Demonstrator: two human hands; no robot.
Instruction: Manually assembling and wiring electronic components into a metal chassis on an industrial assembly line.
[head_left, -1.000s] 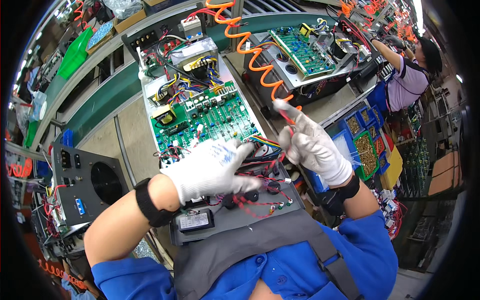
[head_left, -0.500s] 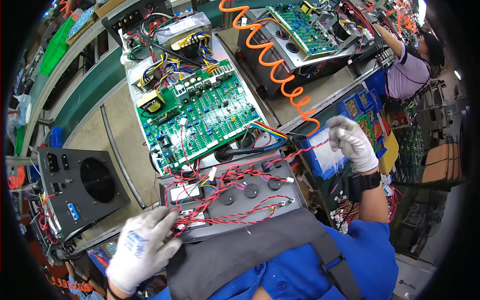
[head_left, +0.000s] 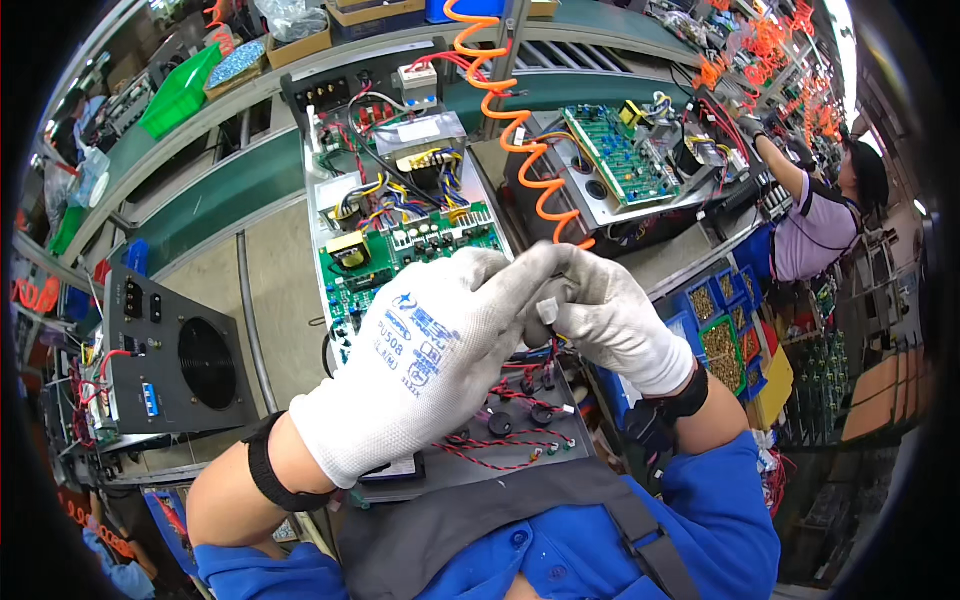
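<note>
Both gloved hands, left hand (head_left: 425, 375) and right hand (head_left: 612, 322), are pinching together on a small pale part (head_left: 547, 308), likely light, needing fingertip grip.

You are pinching a small grey piece (head_left: 546, 306) between the fingertips of both gloved hands, raised above the grey panel (head_left: 560, 440). Your left hand (head_left: 430, 370) is covering most of it, your right hand (head_left: 615, 320) meeting it from the other side, so its shape is hard to tell. Red-and-black twisted wires (head_left: 500, 445) are lying across the panel, running up toward your fingers.
</note>
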